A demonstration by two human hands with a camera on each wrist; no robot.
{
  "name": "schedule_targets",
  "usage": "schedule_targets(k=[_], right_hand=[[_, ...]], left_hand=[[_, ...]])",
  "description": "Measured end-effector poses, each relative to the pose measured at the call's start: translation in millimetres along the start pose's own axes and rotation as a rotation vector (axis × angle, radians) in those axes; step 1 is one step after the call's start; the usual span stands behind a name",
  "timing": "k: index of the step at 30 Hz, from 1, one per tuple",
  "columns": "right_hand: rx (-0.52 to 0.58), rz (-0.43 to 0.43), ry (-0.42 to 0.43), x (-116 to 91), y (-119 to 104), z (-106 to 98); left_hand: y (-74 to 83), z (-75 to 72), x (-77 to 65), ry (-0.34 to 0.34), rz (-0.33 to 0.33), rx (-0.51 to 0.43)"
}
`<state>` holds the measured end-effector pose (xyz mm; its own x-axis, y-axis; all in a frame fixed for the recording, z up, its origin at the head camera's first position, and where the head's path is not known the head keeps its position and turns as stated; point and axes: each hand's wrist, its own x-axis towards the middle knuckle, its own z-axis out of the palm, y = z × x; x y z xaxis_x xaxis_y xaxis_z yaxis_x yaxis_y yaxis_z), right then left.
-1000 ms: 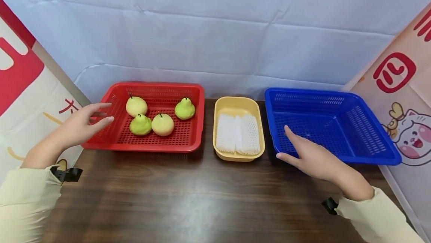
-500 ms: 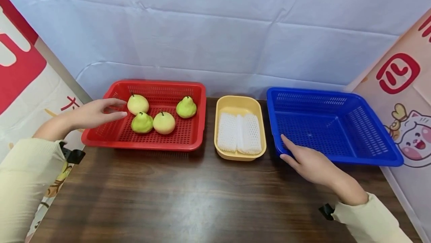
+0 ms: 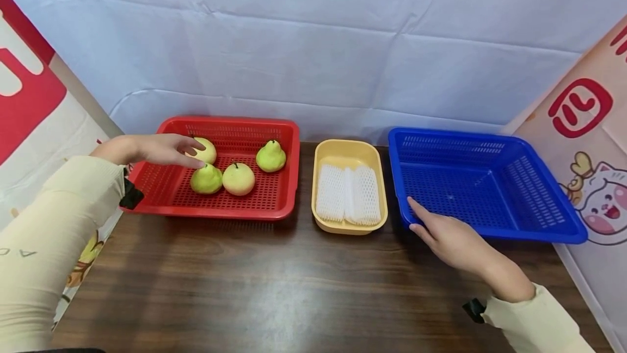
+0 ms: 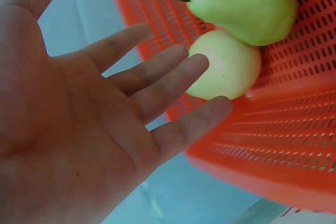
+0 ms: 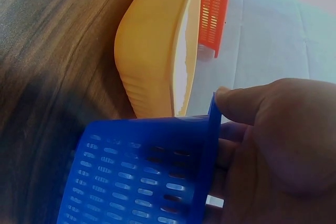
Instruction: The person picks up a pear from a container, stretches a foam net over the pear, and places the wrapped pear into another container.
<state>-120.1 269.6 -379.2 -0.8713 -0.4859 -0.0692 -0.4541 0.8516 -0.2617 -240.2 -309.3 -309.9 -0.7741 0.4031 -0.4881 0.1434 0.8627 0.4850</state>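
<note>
My left hand (image 3: 168, 150) hovers over the left part of the red basket (image 3: 210, 213), its fingers spread and holding nothing. In the head view it partly covers a pale yellow pear (image 3: 207, 152), and its thumb overlaps the top of a green pear (image 3: 206, 180). The left wrist view shows the fingertips (image 4: 216, 107) overlapping the yellow pear (image 4: 228, 66). Another yellow pear (image 3: 238, 179) and green pear (image 3: 271, 156) lie farther right in this basket. My right hand (image 3: 455, 239) grips the near left corner of the blue basket (image 5: 131, 177), thumb at the rim and other fingers partly hidden behind it.
Between the baskets stands a yellow tub (image 3: 348, 149) with white foam net sleeves (image 3: 348, 194) in it. All three containers are on a brown wooden table (image 3: 274, 288). A pale cloth (image 3: 313, 59) hangs behind, and printed panels stand at both sides.
My left hand has moved right, from beside the red basket's left rim to over the pears. My right hand has settled onto the blue basket's corner. The fruit has not moved.
</note>
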Motion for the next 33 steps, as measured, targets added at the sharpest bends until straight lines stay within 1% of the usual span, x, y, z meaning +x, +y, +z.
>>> schedule_targets(k=[3,6,10,13,17,20,22,24,29,33], right_hand=[[-0.004,0.004,0.003,-0.2,-0.4,0.1],[-0.008,0.003,0.005,0.2,-0.7,-0.1],[-0.005,0.015,-0.007,0.6,-1.0,-0.9],[0.005,0.029,-0.019,0.8,-1.4,-1.3],[0.017,0.034,-0.028,1.6,-2.1,-0.5],[0.023,0.033,-0.031,1.9,-2.5,0.2],[0.025,0.036,-0.032,1.7,-2.8,0.2],[0.025,0.037,-0.032,1.3,-3.0,-0.1],[0.020,0.035,-0.027,0.4,-3.4,-1.2],[0.021,0.032,-0.026,0.7,-3.2,-1.1]], left_hand=[[-5.0,3.6,6.7,0.037,0.001,-0.004],[-12.5,9.7,12.3,0.065,-0.013,-0.012],[-21.7,17.8,19.7,0.075,-0.013,-0.026],[-26.5,23.5,25.9,0.062,0.009,-0.061],[-31.2,29.1,32.4,0.038,0.001,-0.142],[-33.5,31.4,35.2,0.043,0.002,-0.147],[-34.0,32.0,36.1,0.046,0.017,-0.128],[-34.8,32.1,37.0,0.026,0.023,-0.128],[-36.6,31.2,38.4,-0.053,0.028,-0.123],[-35.6,31.5,38.2,-0.079,0.015,-0.110]])
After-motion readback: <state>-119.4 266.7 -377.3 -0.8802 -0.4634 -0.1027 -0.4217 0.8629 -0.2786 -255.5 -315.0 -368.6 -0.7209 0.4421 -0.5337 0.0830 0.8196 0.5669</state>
